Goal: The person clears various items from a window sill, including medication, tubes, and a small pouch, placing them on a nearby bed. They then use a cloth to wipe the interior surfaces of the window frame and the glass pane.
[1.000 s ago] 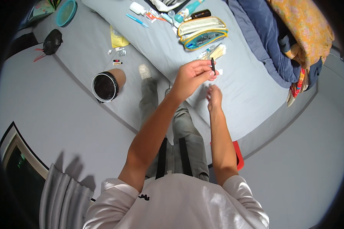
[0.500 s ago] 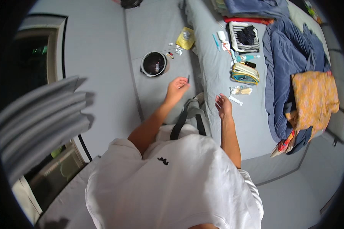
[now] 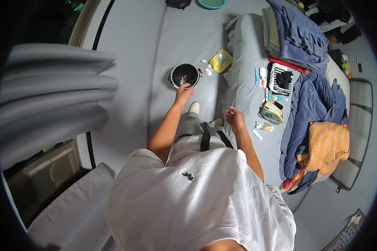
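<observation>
My left hand reaches over the near rim of a round black-lined trash bin on the floor. Its fingers look spread, and I make out nothing between them. Small dark and pale scraps show inside the bin, too blurred to name. My right hand hovers beside the bed's edge, fingers apart and holding nothing. Nearest to it on the bed are a clear packet with pale contents and a small white strip.
On the grey bed lie a zipped pouch, a striped basket, a blue quilt and an orange patterned cloth. A yellow sheet and white scraps lie beyond the bin. Grey curtains hang at left.
My left hand has moved forward to the bin; the slim dark thing it held no longer shows in its fingers. A foot has stepped toward the bin. The view has shifted.
</observation>
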`<state>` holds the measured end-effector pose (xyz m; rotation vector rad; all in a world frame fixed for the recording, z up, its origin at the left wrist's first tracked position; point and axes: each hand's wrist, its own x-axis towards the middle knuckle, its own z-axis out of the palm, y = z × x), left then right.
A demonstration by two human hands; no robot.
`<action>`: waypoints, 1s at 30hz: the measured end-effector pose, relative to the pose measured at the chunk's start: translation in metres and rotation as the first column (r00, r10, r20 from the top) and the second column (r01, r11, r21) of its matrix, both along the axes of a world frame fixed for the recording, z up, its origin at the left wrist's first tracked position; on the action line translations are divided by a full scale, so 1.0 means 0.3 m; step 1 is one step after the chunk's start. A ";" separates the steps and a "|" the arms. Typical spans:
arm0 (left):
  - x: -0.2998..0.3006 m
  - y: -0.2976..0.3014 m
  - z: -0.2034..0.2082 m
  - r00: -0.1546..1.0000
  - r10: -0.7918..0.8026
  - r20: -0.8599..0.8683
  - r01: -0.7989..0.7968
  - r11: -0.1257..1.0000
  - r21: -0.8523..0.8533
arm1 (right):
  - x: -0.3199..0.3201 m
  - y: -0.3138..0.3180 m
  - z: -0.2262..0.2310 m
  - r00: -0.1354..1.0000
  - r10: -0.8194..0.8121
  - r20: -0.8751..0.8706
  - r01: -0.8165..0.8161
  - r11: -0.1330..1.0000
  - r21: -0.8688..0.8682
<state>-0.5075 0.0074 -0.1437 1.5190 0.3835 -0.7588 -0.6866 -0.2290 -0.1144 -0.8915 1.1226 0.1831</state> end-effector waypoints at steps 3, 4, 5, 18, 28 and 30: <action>-0.032 0.056 0.084 0.998 0.058 0.008 -0.056 0.993 -0.100 | 0.081 0.115 -0.007 0.983 0.164 0.084 -0.171 0.982 0.081; -0.054 0.100 0.088 0.992 0.125 0.022 -0.122 0.987 -0.106 | 0.119 0.168 0.026 0.969 0.244 0.045 -0.247 0.966 0.080; -0.066 0.152 0.088 0.977 0.207 0.058 -0.201 0.975 -0.099 | 0.170 0.219 0.078 0.934 0.358 0.005 -0.358 0.932 0.050; -0.521 0.582 0.473 0.662 0.644 0.385 -0.652 0.747 -0.128 | 0.363 0.814 0.166 0.357 0.879 0.318 -0.916 0.396 -0.067; -0.667 1.389 0.882 -0.292 0.668 0.684 -0.886 0.081 -0.457 | 0.061 1.098 0.201 -0.018 0.973 0.230 -0.999 -0.007 -0.049; -0.843 1.512 0.741 -0.241 0.471 0.849 -0.945 0.086 -0.316 | 0.041 1.179 0.230 -0.131 0.967 0.220 -0.982 -0.096 -0.163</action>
